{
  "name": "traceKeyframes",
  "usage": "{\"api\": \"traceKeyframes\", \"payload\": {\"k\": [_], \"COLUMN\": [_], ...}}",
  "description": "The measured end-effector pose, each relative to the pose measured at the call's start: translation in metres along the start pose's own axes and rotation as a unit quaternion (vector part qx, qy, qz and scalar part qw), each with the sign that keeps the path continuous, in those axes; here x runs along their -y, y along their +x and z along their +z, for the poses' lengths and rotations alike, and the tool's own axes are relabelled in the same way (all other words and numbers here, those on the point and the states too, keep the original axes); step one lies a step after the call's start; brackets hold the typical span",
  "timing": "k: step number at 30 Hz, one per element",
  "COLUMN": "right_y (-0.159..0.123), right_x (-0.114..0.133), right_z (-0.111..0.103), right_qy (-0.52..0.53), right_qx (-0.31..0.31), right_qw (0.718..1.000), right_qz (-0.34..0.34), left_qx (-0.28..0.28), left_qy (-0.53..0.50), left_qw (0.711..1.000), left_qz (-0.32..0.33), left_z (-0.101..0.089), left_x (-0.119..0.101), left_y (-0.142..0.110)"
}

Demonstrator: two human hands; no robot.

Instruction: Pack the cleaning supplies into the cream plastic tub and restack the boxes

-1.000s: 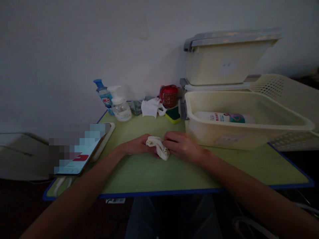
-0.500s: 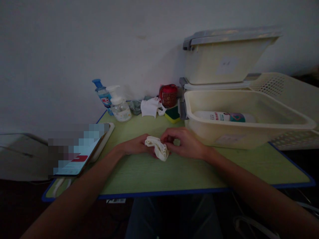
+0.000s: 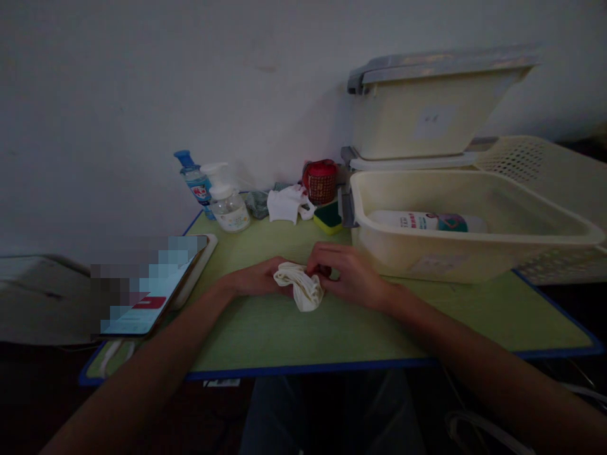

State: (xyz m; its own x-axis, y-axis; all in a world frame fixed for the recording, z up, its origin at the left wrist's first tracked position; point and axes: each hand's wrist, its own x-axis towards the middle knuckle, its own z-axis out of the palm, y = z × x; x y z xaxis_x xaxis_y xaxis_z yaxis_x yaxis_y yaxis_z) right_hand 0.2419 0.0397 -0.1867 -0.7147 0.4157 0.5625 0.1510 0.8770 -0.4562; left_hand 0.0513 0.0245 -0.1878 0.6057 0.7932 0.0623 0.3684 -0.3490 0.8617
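Note:
A crumpled, cream-white piece of soft cloth (image 3: pixel 303 287) is bunched up between my two hands, above the middle of the green table. My left hand (image 3: pixel 265 277) grips it from the left, with most of its fingers hidden behind the folds. On the right, my right hand (image 3: pixel 345 273) pinches the cloth's edge between thumb and fingers. The folds hide what kind of cloth piece it is.
Behind my hands stand a blue bottle (image 3: pixel 194 183), a clear pump bottle (image 3: pixel 230 208), a white cloth (image 3: pixel 284 203), a red woven container (image 3: pixel 322 183) and a sponge (image 3: pixel 328 218). An open cream bin (image 3: pixel 474 253) holds a white bottle (image 3: pixel 408 220). At left leans a tablet (image 3: pixel 156 302).
The cloth's folds have shifted, and its lower part bulges out a little more towards me. My right hand has moved very slightly; both hands keep hold.

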Motion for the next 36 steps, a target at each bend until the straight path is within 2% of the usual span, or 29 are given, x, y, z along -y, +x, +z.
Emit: {"api": "traceKeyframes", "payload": {"k": [3,6,9,12,15,25,36], "right_y": [0.000,0.000,0.001,0.002,0.002,0.002,0.001], "right_x": [0.000,-0.003,-0.006,-0.006,-0.006,-0.004,-0.005], "right_z": [-0.004,-0.009,-0.012,-0.013,-0.013,-0.012,-0.009], "right_qy": [-0.025,-0.041,-0.049,-0.032,-0.012,-0.027,-0.041], "right_qx": [0.019,0.027,0.017,0.004,-0.001,0.010,0.005], "right_qw": [0.999,0.999,0.999,0.999,1.000,0.999,0.999], "right_qz": [-0.010,-0.002,0.001,-0.001,0.004,0.020,0.032], "left_qx": [0.049,0.019,-0.038,-0.093,-0.124,-0.123,-0.138], "left_qy": [-0.041,-0.040,-0.027,-0.024,-0.024,-0.004,0.016], "left_qw": [0.998,0.999,0.999,0.994,0.989,0.992,0.990], "left_qz": [0.006,0.007,0.025,0.058,0.073,0.035,0.038], "left_z": [-0.001,-0.002,0.000,0.002,0.003,0.005,0.006], "left_x": [0.004,0.011,0.016,0.019,0.020,0.017,0.016], "left_y": [0.001,0.003,0.004,0.003,0.003,0.002,0.003]}}
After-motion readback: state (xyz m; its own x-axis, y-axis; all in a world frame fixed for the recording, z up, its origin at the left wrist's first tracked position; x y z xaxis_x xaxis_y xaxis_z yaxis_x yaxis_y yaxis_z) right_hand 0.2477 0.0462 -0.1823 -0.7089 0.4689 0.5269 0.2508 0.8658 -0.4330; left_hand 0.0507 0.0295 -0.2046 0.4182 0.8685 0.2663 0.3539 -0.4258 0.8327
